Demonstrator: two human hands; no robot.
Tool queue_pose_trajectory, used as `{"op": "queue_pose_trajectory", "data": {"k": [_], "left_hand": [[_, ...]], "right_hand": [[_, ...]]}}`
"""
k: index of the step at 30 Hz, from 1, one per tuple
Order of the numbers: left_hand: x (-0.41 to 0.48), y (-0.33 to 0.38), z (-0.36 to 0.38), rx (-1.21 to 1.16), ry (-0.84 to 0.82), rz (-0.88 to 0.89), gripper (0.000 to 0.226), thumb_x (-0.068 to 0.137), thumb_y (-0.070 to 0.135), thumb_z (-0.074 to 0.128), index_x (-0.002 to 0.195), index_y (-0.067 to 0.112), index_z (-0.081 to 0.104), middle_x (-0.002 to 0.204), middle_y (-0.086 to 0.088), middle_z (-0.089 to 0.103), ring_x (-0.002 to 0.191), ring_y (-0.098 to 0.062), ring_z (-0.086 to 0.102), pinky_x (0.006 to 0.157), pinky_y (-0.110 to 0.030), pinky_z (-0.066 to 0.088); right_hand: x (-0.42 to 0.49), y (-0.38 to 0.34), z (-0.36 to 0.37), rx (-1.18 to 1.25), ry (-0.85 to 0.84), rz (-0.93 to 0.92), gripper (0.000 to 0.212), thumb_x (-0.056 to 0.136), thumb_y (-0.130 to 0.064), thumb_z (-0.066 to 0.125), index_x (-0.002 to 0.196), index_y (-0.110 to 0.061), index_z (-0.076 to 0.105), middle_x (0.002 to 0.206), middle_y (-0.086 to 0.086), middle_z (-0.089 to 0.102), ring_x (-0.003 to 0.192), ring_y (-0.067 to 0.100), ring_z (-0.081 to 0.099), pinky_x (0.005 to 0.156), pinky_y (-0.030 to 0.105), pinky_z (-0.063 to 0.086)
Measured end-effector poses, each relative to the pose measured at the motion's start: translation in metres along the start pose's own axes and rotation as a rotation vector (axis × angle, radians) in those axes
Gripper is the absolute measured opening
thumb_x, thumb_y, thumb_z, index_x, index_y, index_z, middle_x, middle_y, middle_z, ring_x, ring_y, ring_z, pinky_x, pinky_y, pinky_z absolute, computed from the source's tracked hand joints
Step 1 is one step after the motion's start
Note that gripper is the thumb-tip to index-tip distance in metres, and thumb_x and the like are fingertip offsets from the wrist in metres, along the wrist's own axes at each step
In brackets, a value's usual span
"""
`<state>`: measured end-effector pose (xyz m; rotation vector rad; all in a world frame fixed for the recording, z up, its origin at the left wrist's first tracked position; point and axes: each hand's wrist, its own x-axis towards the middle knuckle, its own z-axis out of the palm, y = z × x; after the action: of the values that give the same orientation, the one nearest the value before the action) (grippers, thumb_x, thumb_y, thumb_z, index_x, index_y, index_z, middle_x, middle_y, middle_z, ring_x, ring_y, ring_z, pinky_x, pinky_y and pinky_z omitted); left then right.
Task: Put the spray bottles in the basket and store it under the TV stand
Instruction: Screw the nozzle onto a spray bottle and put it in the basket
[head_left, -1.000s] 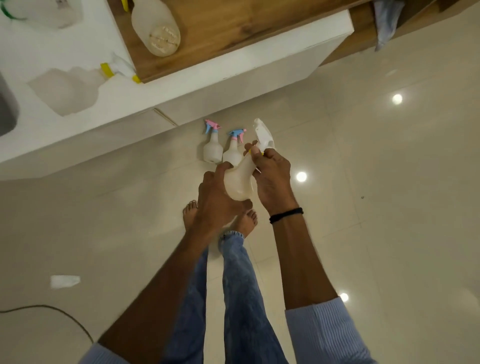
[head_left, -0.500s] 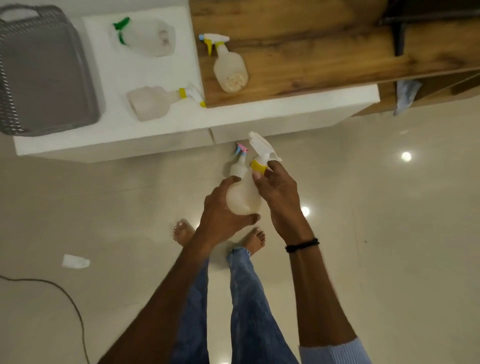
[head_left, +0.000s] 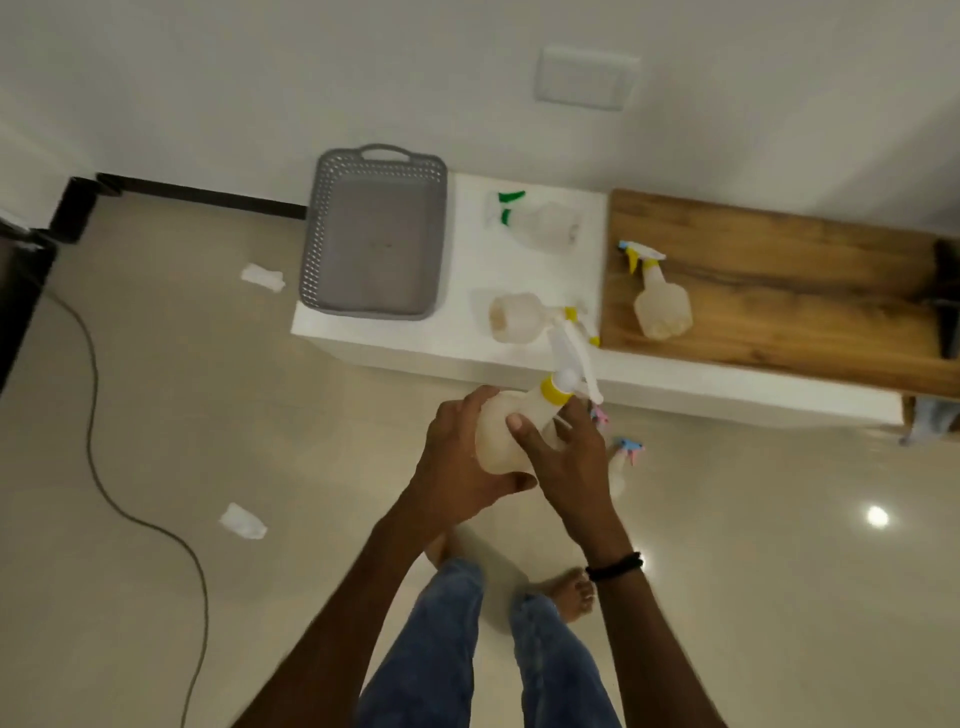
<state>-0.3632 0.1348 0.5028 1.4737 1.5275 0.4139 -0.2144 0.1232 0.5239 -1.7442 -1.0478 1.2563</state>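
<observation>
bottle status: both hands are on one translucent spray bottle (head_left: 496, 431) with a yellow collar and white trigger head. it's up in the air in front of the tv stand (head_left: 675, 400), trigger end pointing toward the stand. left hand (head_left: 452, 467): grip wraps the body from the left, thumb under the base end. right hand (head_left: 569, 462): grip holds it too, thumb across the front of the body, fingers round the far side just below the collar. i see a black band (head_left: 613, 565) on the right wrist.

grey basket (head_left: 311, 244) sits on the left end of the stand's white surface (head_left: 467, 338), handle toward the wall. the held bottle is well apart from it.

three more bottles lie on their sides up there:
- green-trigger bottle (head_left: 545, 226), near the wall, just right of the basket
- yellow-collar bottle (head_left: 514, 317), near the front edge, its head partly behind the held trigger
- third bottle (head_left: 660, 306), on the wood-topped section (head_left: 779, 291)

two small bottles (head_left: 628, 449) with pink and blue triggers are on the floor by the stand's base, just right of the right hand and mostly hidden by it.

floor also has a dark cable (head_left: 104, 467) and two white scraps (head_left: 241, 521).
</observation>
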Motion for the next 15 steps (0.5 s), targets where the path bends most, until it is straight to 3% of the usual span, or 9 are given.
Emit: {"op": "queue_pose_trajectory", "data": {"k": [4, 7, 9, 11, 13, 15], "left_hand": [[0.014, -0.013, -0.056, -0.041, 0.07, 0.004, 0.102, 0.058, 0.04, 0.091, 0.142, 0.036, 0.033, 0.136, 0.006, 0.037, 0.125, -0.013, 0.039, 0.096, -0.026, 0.041], [0.025, -0.033, -0.087, -0.077, 0.103, -0.021, 0.102, 0.061, 0.037, 0.091, 0.145, 0.035, 0.033, 0.138, 0.004, 0.033, 0.123, -0.013, 0.041, 0.094, -0.022, 0.041], [0.033, -0.044, -0.101, -0.091, 0.122, -0.027, 0.1, 0.061, 0.038, 0.09, 0.144, 0.037, 0.034, 0.138, 0.005, 0.036, 0.122, -0.014, 0.042, 0.098, -0.027, 0.044], [0.045, -0.056, -0.113, -0.092, 0.135, -0.021, 0.097, 0.06, 0.042, 0.088, 0.142, 0.041, 0.035, 0.138, 0.007, 0.042, 0.123, -0.015, 0.045, 0.103, -0.039, 0.046], [0.058, -0.066, -0.126, -0.112, 0.117, -0.027, 0.093, 0.061, 0.045, 0.086, 0.141, 0.038, 0.038, 0.137, 0.009, 0.048, 0.123, -0.016, 0.048, 0.103, -0.046, 0.046], [0.073, -0.076, -0.143, -0.135, 0.097, -0.019, 0.089, 0.064, 0.037, 0.085, 0.141, 0.034, 0.041, 0.137, 0.008, 0.048, 0.124, -0.015, 0.048, 0.105, -0.045, 0.045]], "right_hand": [[0.012, -0.031, 0.057, -0.055, -0.079, -0.068, 0.041, 0.085, -0.043, 0.074, 0.122, -0.031, 0.06, 0.114, -0.009, 0.067, 0.107, 0.012, 0.063, 0.092, 0.042, 0.054], [0.028, -0.047, 0.085, -0.06, -0.182, -0.095, 0.039, 0.086, -0.034, 0.075, 0.121, -0.04, 0.057, 0.114, -0.014, 0.066, 0.106, 0.003, 0.062, 0.089, 0.029, 0.055], [0.041, -0.052, 0.099, -0.092, -0.244, -0.092, 0.044, 0.086, -0.03, 0.076, 0.121, -0.045, 0.054, 0.118, -0.016, 0.064, 0.108, -0.001, 0.059, 0.087, 0.015, 0.049], [0.056, -0.055, 0.115, -0.134, -0.268, -0.076, 0.047, 0.085, -0.03, 0.077, 0.124, -0.041, 0.053, 0.12, -0.012, 0.062, 0.111, -0.003, 0.057, 0.085, 0.01, 0.044], [0.07, -0.057, 0.13, -0.153, -0.273, -0.092, 0.042, 0.084, -0.022, 0.078, 0.113, -0.04, 0.054, 0.108, -0.018, 0.06, 0.102, -0.015, 0.056, 0.08, 0.005, 0.044], [0.09, -0.054, 0.146, -0.192, -0.278, -0.138, 0.046, 0.081, -0.016, 0.081, 0.102, -0.044, 0.052, 0.1, -0.024, 0.057, 0.095, -0.021, 0.054, 0.078, 0.003, 0.044]]}}
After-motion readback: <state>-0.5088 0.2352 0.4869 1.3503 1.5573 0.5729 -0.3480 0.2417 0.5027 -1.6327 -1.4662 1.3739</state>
